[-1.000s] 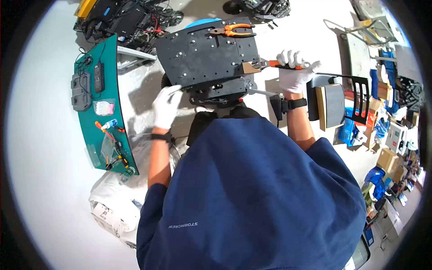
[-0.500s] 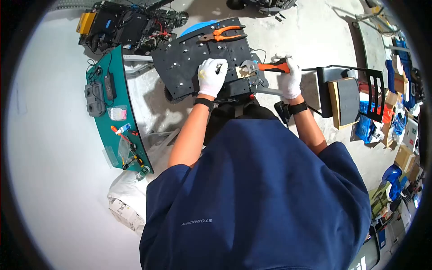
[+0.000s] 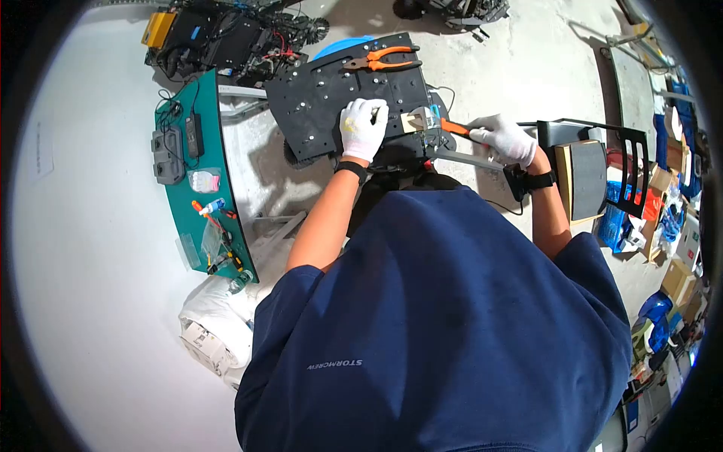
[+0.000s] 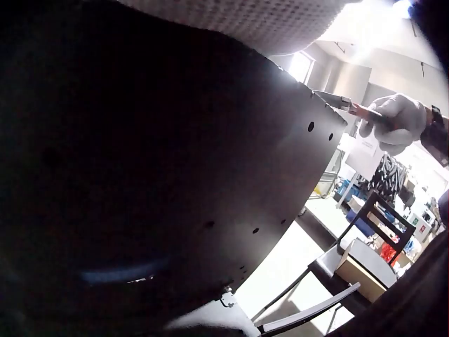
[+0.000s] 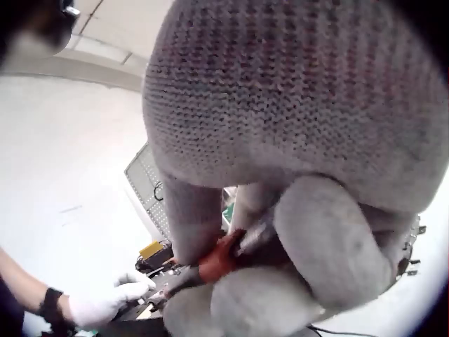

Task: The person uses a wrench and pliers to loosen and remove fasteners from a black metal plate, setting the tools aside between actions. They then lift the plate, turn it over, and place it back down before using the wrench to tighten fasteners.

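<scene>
In the head view, my white-gloved left hand point(image 3: 363, 129) rests on a black plate with many studs and holes point(image 3: 312, 98), fingers bent on its top. Whether anything is pinched there I cannot tell. My gloved right hand point(image 3: 506, 138) grips the end of an adjustable wrench by its orange handle point(image 3: 455, 127). The wrench head lies at the plate's right edge, beside a small tan piece point(image 3: 412, 122). In the right wrist view, curled fingers surround the orange and black handle point(image 5: 219, 261). The left wrist view shows the plate's dark, holed face point(image 4: 280, 161) below the glove.
Orange-handled pliers point(image 3: 382, 59) lie on the plate's far part. A green table point(image 3: 178, 215) with tools stands left. A black chair point(image 3: 634, 169) is close by my right hand. Another wheeled machine point(image 3: 241, 41) sits at the far left.
My left hand came from the plate's near left edge onto its top. My right hand shifted right and nearer the body, and the wrench handle swung toward me. The view also shifted.
</scene>
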Demonstrator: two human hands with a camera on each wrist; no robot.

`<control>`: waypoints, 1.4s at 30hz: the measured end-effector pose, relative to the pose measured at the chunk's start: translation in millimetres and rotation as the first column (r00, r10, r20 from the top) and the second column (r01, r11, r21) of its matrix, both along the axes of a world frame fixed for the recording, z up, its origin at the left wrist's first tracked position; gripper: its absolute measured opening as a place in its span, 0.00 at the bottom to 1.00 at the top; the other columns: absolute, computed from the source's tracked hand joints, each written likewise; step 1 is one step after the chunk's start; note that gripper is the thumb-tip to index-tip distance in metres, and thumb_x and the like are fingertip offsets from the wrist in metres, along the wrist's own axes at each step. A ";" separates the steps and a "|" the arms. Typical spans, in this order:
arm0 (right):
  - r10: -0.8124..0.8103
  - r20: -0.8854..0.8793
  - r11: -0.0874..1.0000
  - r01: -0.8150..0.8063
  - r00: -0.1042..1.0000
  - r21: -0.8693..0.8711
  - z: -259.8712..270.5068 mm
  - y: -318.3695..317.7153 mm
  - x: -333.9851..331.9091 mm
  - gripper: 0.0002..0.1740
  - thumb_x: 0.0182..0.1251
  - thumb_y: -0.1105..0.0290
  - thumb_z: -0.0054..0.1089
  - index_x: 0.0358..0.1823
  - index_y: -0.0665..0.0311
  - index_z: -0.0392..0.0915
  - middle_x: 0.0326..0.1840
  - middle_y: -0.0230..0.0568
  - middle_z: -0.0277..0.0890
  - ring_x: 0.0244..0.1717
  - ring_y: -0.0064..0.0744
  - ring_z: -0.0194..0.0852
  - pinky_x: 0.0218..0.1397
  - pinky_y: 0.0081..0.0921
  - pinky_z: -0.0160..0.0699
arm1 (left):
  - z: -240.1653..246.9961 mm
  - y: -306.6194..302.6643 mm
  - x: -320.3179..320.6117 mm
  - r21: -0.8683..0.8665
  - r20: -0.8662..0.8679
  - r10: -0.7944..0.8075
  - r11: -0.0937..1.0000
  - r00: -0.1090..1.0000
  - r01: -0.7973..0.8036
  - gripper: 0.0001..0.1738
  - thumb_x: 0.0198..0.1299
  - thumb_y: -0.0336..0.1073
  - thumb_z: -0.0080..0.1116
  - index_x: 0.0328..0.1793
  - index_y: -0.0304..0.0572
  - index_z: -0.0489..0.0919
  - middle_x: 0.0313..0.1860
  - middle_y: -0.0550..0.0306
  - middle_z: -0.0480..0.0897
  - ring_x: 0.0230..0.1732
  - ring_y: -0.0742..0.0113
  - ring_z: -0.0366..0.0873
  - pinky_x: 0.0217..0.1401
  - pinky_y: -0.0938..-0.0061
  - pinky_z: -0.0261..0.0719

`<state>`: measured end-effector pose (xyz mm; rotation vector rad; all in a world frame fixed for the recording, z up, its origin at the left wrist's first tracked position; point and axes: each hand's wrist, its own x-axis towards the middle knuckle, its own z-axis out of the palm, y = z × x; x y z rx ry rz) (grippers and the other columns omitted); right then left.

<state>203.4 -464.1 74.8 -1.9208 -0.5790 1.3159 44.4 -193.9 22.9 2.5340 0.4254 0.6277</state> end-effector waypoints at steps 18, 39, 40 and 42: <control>-0.002 0.651 0.971 -0.155 0.759 0.184 99.8 93.8 67.0 0.21 0.67 0.67 0.51 0.59 0.67 0.74 0.24 0.43 0.79 0.29 0.33 0.81 0.37 0.29 0.77 | -0.2 0.8 -1.4 0.043 0.017 0.011 0.999 1.000 -0.011 0.04 0.50 0.36 0.65 0.32 0.50 0.81 0.30 0.60 0.79 0.36 0.57 0.77 0.40 0.62 0.73; 0.293 0.536 0.849 -0.473 0.792 0.235 14.1 167.2 -20.7 0.23 0.60 0.69 0.59 0.59 0.62 0.75 0.36 0.52 0.81 0.38 0.48 0.82 0.45 0.35 0.78 | -2.2 36.7 -13.5 -0.961 0.146 0.337 0.271 0.930 0.053 0.11 0.63 0.36 0.59 0.42 0.33 0.82 0.34 0.56 0.84 0.37 0.71 0.80 0.46 0.75 0.76; 0.177 0.592 0.885 -0.390 0.786 0.253 24.9 167.1 -15.8 0.19 0.58 0.67 0.60 0.52 0.65 0.78 0.33 0.49 0.81 0.36 0.47 0.81 0.42 0.34 0.79 | 1.6 36.8 -14.0 -0.975 0.141 0.337 0.209 0.931 0.072 0.11 0.64 0.35 0.58 0.41 0.32 0.82 0.33 0.56 0.84 0.35 0.70 0.80 0.44 0.74 0.77; 0.056 0.785 0.917 -0.343 0.617 0.204 17.2 173.1 6.5 0.21 0.56 0.65 0.63 0.52 0.64 0.77 0.42 0.48 0.78 0.45 0.46 0.78 0.50 0.37 0.76 | 1.9 37.8 -14.4 -0.983 0.127 0.371 0.170 0.920 0.067 0.12 0.65 0.37 0.56 0.43 0.34 0.81 0.34 0.55 0.84 0.35 0.69 0.80 0.42 0.74 0.78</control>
